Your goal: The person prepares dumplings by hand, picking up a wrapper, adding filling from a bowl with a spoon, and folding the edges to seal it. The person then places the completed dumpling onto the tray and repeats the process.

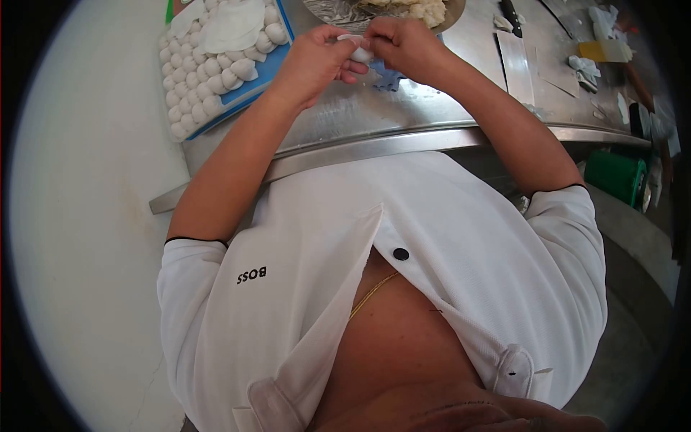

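Above the steel table's near side, my left hand [317,63] and my right hand [409,49] meet over a small white dumpling [360,52]. The left fingers cradle and pinch it from one side, while the right thumb and fingers pinch its edge from the other. Part of the dumpling is hidden by the fingers. To the left, a blue tray [269,74] carries rows of white dumplings [193,83]. Flat round white wrappers [234,27] lie on top of them. Just beyond my hands, a metal bowl [456,16] contains a pale, lumpy filling [423,11].
A blue cloth [389,78] lies beneath my right hand. On the right are a broad-bladed knife [515,66] with a black handle, a bottle of yellow liquid [604,50] and crumpled white material [585,68]. A green container [615,178] sits below the table edge.
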The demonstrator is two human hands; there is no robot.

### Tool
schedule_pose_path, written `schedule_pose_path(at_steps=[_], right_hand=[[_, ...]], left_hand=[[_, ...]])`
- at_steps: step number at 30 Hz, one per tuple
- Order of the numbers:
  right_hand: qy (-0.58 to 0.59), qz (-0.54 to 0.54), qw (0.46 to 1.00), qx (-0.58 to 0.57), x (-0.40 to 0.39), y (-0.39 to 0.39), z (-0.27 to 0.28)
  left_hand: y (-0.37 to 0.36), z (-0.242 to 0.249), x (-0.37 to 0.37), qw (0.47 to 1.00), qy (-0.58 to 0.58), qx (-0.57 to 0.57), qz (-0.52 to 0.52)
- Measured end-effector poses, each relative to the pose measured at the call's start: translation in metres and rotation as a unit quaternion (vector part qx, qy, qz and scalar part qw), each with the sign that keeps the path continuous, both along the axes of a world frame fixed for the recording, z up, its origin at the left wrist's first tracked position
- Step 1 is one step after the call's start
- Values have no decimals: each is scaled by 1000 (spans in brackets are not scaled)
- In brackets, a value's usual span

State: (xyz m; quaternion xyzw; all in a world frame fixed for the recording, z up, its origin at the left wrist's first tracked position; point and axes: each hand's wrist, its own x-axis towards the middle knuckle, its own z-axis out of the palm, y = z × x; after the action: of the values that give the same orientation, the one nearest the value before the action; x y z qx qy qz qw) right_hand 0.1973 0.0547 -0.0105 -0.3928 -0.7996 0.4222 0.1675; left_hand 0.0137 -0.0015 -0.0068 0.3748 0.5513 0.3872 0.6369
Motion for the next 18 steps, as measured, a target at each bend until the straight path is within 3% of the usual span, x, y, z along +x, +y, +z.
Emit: schedule_pose_path(at_steps=[3,10,16,18], right_hand=[[16,27,996,85,2,3,-10],[18,7,998,64,0,-4,-8],[-22,2,998,64,3,2,-4],[-10,27,994,103,4,2,-9]], left_hand=[[0,-1,0,1000,12,25,-10],[-1,3,-2,998,41,4,-41],[-1,-4,0,999,14,36,13],[0,-4,-2,998,31,45,-32]])
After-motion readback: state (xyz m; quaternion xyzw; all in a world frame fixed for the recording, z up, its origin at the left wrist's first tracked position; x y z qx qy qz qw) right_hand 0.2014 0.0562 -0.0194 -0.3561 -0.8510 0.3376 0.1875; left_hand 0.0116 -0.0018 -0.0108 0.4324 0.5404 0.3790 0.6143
